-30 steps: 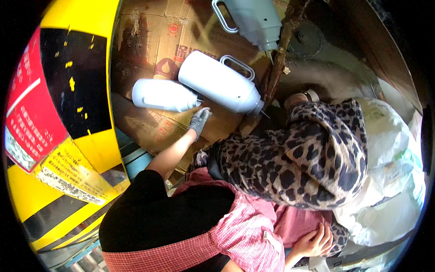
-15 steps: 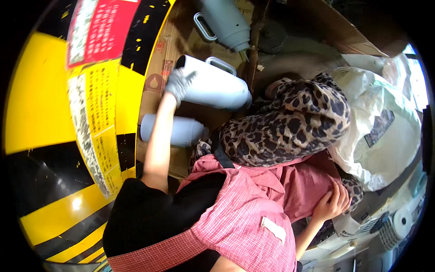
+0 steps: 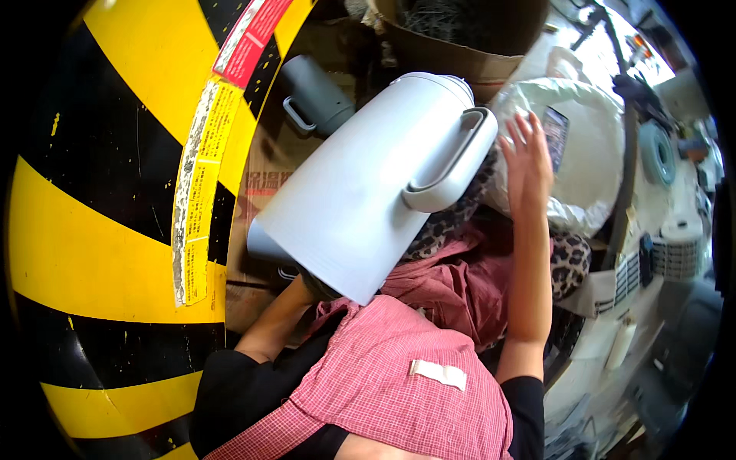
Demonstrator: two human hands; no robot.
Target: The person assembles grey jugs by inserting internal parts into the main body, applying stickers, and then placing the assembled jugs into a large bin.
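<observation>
A large pale grey plastic housing [image 3: 368, 192] with a loop handle fills the middle of the view, lifted close to the camera. My left hand [image 3: 310, 282] is under its lower end and mostly hidden by it, holding it up. My right hand [image 3: 527, 157] is raised beside the handle with its fingers spread, just apart from the housing. Below are my pink checked apron [image 3: 391, 383] and leopard-print cloth [image 3: 567, 257] on my lap.
A yellow-and-black striped machine panel [image 3: 115, 192] with stickers stands at the left. A second grey housing [image 3: 314, 96] lies on cardboard [image 3: 268, 169] behind. A white plastic bag [image 3: 590, 153] and a cardboard box [image 3: 460, 38] sit at the right.
My left hand has lifted the housing off the cardboard up toward the camera. My right hand has risen from my lap to beside its handle.
</observation>
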